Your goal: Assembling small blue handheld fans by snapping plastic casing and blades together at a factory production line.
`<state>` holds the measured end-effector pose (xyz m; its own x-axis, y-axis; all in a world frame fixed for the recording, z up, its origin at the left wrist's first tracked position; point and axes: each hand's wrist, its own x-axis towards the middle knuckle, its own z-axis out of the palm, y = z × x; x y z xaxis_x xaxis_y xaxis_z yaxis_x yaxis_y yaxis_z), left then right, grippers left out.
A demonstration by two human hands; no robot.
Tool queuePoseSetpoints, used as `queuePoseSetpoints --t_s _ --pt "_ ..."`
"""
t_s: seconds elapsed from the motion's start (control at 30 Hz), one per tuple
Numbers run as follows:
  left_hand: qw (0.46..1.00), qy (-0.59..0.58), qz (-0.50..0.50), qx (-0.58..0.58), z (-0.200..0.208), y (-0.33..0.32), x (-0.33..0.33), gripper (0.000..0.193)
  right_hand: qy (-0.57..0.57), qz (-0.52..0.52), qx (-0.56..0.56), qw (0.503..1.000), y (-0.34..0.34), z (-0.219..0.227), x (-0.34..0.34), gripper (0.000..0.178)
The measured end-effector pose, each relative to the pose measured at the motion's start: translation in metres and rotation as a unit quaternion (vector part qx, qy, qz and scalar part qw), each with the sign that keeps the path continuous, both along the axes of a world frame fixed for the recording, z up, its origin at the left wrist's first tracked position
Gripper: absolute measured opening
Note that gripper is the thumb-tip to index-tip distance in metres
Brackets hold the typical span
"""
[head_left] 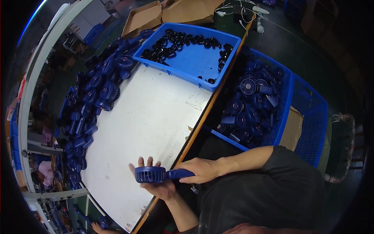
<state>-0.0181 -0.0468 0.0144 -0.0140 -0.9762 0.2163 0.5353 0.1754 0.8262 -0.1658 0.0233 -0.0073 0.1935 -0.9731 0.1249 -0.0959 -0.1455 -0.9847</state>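
Note:
A dark blue handheld fan (150, 174) is in front of me over the table's near edge, its round slatted head pointing left. My right hand (200, 170) is closed around its handle. Behind and below the fan head lies my left hand (159, 190), palm up, its fingers stretched out and spread beyond the far side of the head. The head covers most of that palm, so I cannot tell how firmly the two touch.
A white-topped table (132, 117) carries a long heap of blue fans (103, 85) on its far side. A blue tray (183, 72) holds small black parts. Blue crates (286, 117) with more fans stand at right. Another person's hand (99, 228) shows bottom left.

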Motion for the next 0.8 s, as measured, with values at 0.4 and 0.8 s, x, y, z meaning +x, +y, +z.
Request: queuePoseSetpoints --t_s 0.4,0.8 --pt "0.947 0.179 -0.104 0.247 -0.035 -0.032 0.0 0.058 -0.362 0.161 0.383 0.835 -0.023 0.017 -0.021 0.048" --pt "0.885 0.168 -0.311 0.303 -0.033 -0.021 -0.016 0.072 0.28 0.051 -0.128 0.95 -0.032 0.05 -0.03 0.048"
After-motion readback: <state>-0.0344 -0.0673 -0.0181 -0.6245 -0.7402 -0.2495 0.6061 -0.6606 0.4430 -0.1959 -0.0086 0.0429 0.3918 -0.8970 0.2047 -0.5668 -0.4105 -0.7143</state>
